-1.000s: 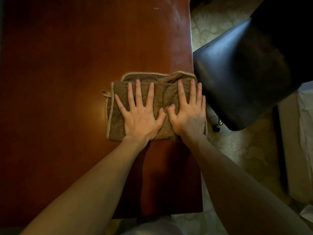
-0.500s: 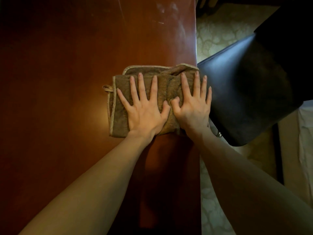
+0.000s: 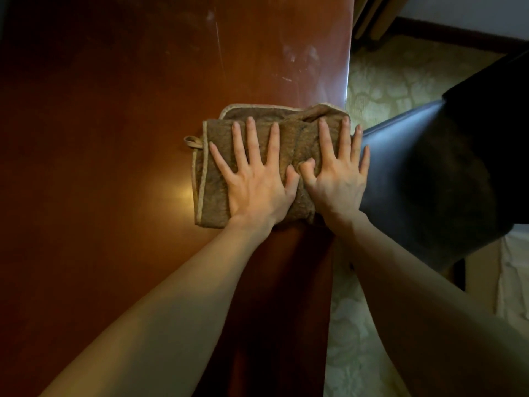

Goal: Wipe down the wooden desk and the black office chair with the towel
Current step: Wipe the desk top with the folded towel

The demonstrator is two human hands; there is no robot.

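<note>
The towel (image 3: 257,167) lies on the counter (image 3: 100,138) at its right edge; both hands rest on it, left hand (image 3: 257,184) beside right hand (image 3: 335,181). The chair (image 3: 443,181) stands just right.

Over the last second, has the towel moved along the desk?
Yes. The towel has slid forward along the desk, closer to the pale smudges at its far end.

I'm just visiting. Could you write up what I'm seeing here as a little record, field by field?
Activity: wiping the wooden desk with a towel
Towel: brown, folded, lying at the desk's right edge
Hands: left hand and right hand side by side, fingers spread, pressing flat on the towel
Chair: black office chair, right of the desk
Desk marks: pale smudges beyond the towel
</note>
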